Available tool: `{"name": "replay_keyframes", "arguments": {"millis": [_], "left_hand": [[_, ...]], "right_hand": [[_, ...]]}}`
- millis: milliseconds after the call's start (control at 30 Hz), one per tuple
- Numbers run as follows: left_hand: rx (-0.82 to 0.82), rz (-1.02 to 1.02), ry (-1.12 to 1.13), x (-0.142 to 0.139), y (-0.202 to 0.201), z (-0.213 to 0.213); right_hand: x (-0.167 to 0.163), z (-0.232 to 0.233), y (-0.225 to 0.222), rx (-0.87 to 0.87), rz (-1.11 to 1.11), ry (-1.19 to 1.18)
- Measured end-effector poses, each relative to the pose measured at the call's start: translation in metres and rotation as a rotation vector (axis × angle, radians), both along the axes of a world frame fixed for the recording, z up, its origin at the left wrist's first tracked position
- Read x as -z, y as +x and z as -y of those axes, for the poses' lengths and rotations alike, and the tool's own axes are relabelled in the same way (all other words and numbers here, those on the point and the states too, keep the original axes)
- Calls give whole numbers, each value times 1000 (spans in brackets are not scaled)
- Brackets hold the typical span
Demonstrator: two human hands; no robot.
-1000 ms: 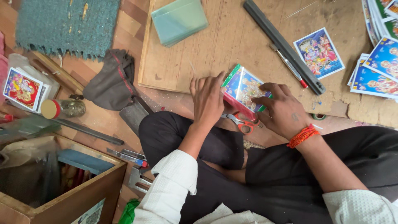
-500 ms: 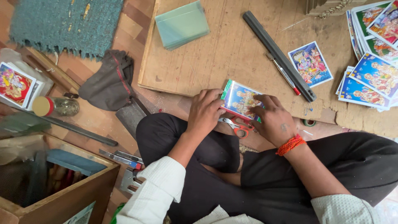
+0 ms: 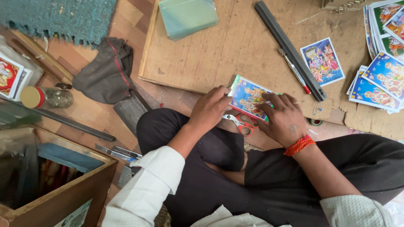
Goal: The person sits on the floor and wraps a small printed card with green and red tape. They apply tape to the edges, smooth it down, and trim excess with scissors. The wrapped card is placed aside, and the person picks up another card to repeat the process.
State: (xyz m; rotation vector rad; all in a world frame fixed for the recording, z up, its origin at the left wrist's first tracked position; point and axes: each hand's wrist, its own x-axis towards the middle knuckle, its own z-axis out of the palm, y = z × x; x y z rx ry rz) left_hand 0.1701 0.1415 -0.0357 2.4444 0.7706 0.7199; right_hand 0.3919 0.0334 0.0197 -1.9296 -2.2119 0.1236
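We see a wooden board (image 3: 219, 50) on the floor, bearing a stack of greenish glass panes (image 3: 187, 17), a long dark bar (image 3: 288, 48) with a pen (image 3: 292, 71) just beside it, a loose colourful print (image 3: 322, 61), and a heap of prints (image 3: 385, 63) at its right edge; left of the board lie a teal mat (image 3: 54, 17), a dark cloth (image 3: 105, 73), a capped jar (image 3: 44, 97); a wooden box (image 3: 63, 185) stands at lower left.
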Motion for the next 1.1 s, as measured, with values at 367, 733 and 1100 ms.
{"name": "replay_keyframes", "arguments": {"millis": [367,733,1100], "left_hand": [[177,-106,96,1,-10,-20],[159,-102,-43,-7,-9,-19],[103,-89,-182,-21,-11,-15]], "right_hand": [[-4,-8,0,-35,7,-129],[-2,-59,-52,160,181,-281],[-17,-73,-80,258,247,-297]]}}
